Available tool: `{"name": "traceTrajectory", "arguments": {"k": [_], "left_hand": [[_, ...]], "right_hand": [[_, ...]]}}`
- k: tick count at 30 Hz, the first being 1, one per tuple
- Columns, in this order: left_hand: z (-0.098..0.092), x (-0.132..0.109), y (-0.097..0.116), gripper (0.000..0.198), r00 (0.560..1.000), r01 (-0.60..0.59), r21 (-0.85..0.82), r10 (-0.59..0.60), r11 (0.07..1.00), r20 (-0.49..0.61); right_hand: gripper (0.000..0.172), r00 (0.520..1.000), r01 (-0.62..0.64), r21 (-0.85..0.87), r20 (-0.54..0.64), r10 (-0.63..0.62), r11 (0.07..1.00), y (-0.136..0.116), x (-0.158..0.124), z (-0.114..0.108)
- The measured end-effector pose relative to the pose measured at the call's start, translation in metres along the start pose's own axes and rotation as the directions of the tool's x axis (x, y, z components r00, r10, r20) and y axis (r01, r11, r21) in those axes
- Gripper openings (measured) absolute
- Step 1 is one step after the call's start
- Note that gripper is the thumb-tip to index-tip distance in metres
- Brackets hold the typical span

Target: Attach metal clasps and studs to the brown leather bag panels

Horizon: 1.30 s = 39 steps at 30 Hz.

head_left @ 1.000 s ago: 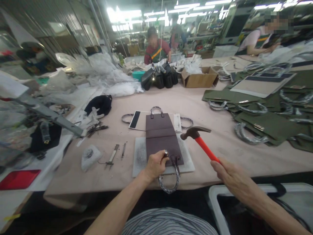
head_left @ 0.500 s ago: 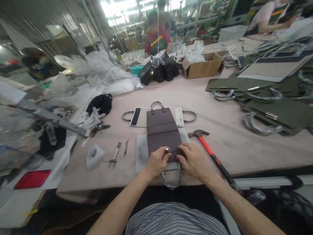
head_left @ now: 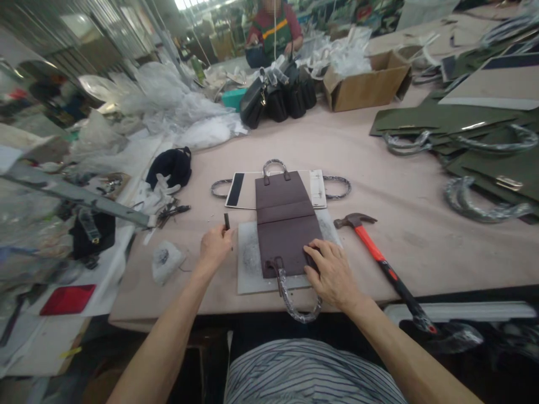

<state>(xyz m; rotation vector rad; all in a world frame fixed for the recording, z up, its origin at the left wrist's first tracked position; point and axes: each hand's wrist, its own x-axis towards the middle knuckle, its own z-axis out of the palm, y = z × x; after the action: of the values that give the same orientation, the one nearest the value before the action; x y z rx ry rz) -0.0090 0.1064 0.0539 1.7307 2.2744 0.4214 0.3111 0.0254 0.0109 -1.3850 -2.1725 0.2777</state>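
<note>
A dark brown bag panel lies over a pale board. Its wrapped handle hangs toward the table's front edge, and another wrapped handle stands at the far end. My right hand rests on the panel's near right corner, fingers bent around the handle's end. Left of the board, my left hand is closed on a small dark tool that pokes up from the fingers. A beige panel lies beneath the brown one's far part.
A hammer with a red and black grip lies right of the board. Green bag panels are piled at the right. Black bags and a cardboard box stand farther back, near a person. A plastic-wrapped roll sits at the left.
My left hand has moved left, away from the handle, and holds the dark tool. My right hand stays at the panel's corner. The camera view has tilted down.
</note>
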Motion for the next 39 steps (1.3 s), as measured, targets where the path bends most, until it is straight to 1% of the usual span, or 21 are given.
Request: {"name": "traceTrajectory", "arguments": {"k": [2,5,7,9,11,13,17,23,25,27,28,30,31,32,33,34,35,36,37,38,39], "left_hand": [[-0.003,0.003,-0.009,0.031,0.999,0.029,0.121,-0.026,0.992,-0.028],[-0.006,0.005,-0.022,0.031,0.996,0.080,0.149,-0.072,0.986,-0.057],[-0.008,0.007,-0.032,0.025,0.993,0.117,0.146,-0.115,0.982,-0.025],[-0.009,0.006,-0.042,0.026,0.990,0.135,0.129,-0.139,0.982,0.023],[-0.009,0.004,-0.051,0.029,0.992,0.106,0.092,-0.112,0.990,0.064],[-0.008,0.000,-0.057,0.031,0.995,0.059,0.050,-0.063,0.997,0.078],[-0.009,-0.006,-0.062,0.036,0.995,0.024,-0.005,-0.023,1.000,0.095],[-0.012,-0.002,-0.065,0.039,0.981,0.088,-0.022,-0.083,0.996,0.178],[-0.010,0.002,-0.065,0.032,0.967,0.123,-0.007,-0.118,0.992,0.224],[-0.008,0.003,-0.065,0.018,0.955,0.151,0.012,-0.149,0.988,0.258],[-0.008,0.003,-0.065,0.015,0.950,0.161,0.017,-0.160,0.987,0.267],[-0.009,-0.003,-0.067,0.018,0.945,0.174,0.022,-0.173,0.985,0.277],[-0.011,-0.008,-0.068,0.017,0.944,0.185,-0.002,-0.177,0.983,0.278],[-0.012,-0.015,-0.068,0.012,0.944,0.206,-0.078,-0.178,0.975,0.276],[-0.014,-0.022,-0.067,0.009,0.947,0.234,-0.208,-0.174,0.950,0.271],[-0.015,-0.029,-0.063,0.016,0.951,0.261,-0.379,-0.168,0.888,0.260],[-0.015,-0.036,-0.058,0.028,0.955,0.278,-0.559,-0.161,0.781,0.249],[-0.013,-0.044,-0.050,0.039,0.958,0.284,-0.711,-0.154,0.644,0.243],[-0.010,-0.050,-0.039,0.046,0.959,0.284,-0.812,-0.141,0.511,0.247],[-0.006,-0.057,-0.026,0.049,0.958,0.285,-0.863,-0.119,0.417,0.259],[0.000,-0.062,-0.011,0.049,0.957,0.289,-0.889,-0.094,0.355,0.274]], "right_hand": [[0.036,1.000,0.011,-0.022,0.003,-0.011,1.000,0.002,0.000,0.001],[0.036,1.000,0.029,-0.056,-0.001,-0.029,0.998,0.007,0.000,0.005],[0.036,0.999,0.043,-0.075,-0.012,-0.044,0.996,0.011,0.000,0.008],[0.036,0.998,0.057,-0.093,-0.024,-0.059,0.994,0.013,0.001,0.010],[0.036,0.997,0.065,-0.106,-0.035,-0.069,0.992,0.014,0.002,0.011],[0.036,0.997,0.067,-0.114,-0.041,-0.072,0.991,0.014,0.003,0.012],[0.037,0.995,0.079,-0.141,-0.050,-0.087,0.987,0.014,0.004,0.012],[0.036,0.996,0.065,-0.148,-0.045,-0.073,0.987,0.014,0.003,0.015],[0.036,0.998,0.052,-0.137,-0.029,-0.056,0.989,0.013,0.002,0.015],[0.036,0.999,0.036,-0.122,-0.017,-0.038,0.992,0.011,0.001,0.014],[0.036,0.999,0.029,-0.114,-0.014,-0.031,0.993,0.009,0.001,0.013],[0.036,1.000,0.021,-0.097,-0.012,-0.022,0.995,0.007,0.000,0.012],[0.036,1.000,0.016,-0.089,-0.012,-0.017,0.996,0.006,0.000,0.011],[0.036,1.000,0.012,-0.083,-0.011,-0.013,0.997,0.005,0.000,0.010],[0.036,1.000,0.009,-0.077,-0.011,-0.010,0.997,0.004,0.000,0.009],[0.036,1.000,0.006,-0.073,-0.010,-0.006,0.997,0.003,0.000,0.009],[0.036,1.000,0.003,-0.070,-0.010,-0.003,0.998,0.002,0.000,0.008],[0.036,1.000,0.001,-0.066,-0.010,-0.002,0.998,0.002,0.000,0.007],[0.036,1.000,0.001,-0.063,-0.010,-0.002,0.998,0.001,0.000,0.007],[0.036,1.000,0.000,-0.061,-0.011,0.000,0.998,0.001,0.000,0.007],[0.036,1.000,-0.002,-0.059,-0.014,0.002,0.998,0.001,0.000,0.007]]}}
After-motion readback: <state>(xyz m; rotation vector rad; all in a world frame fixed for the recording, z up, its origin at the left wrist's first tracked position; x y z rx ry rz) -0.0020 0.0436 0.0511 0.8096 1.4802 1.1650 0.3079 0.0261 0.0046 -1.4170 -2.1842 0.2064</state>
